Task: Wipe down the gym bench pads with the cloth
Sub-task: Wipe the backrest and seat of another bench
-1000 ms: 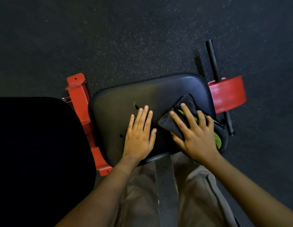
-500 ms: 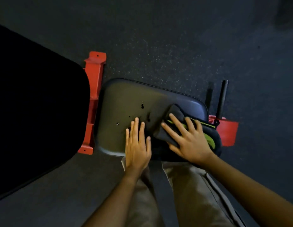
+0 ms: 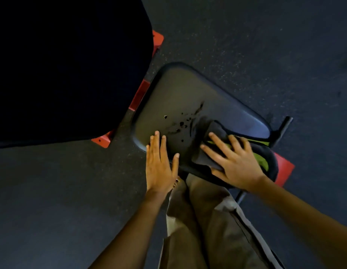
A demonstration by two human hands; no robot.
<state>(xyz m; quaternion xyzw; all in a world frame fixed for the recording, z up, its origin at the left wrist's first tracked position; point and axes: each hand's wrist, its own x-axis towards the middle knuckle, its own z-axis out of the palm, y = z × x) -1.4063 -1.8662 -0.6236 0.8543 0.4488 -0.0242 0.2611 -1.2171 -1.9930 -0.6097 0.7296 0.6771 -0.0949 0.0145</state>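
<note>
We look down on the small black pad [image 3: 188, 94], tilted across the view; the left hand [image 3: 159, 167] lies flat on its near left corner, fingers straight and close together, holding nothing; the right hand [image 3: 236, 162] is spread wide, fingers fanned out, pressing down on the cloth [image 3: 217, 128]. The cloth is dark with a bright green edge; it sits bunched on the right end of the pad, mostly under that palm, one corner poking out towards the middle. We spot a scatter of small dark nicks [image 3: 181, 124] in the pad between the two hands. A bigger black pad [image 3: 62, 65] fills the upper left; a red frame [image 3: 138, 96] shows between the two pads. Below, tan trousers [image 3: 207, 230]; all around, dark speckled floor [image 3: 266, 45].
</note>
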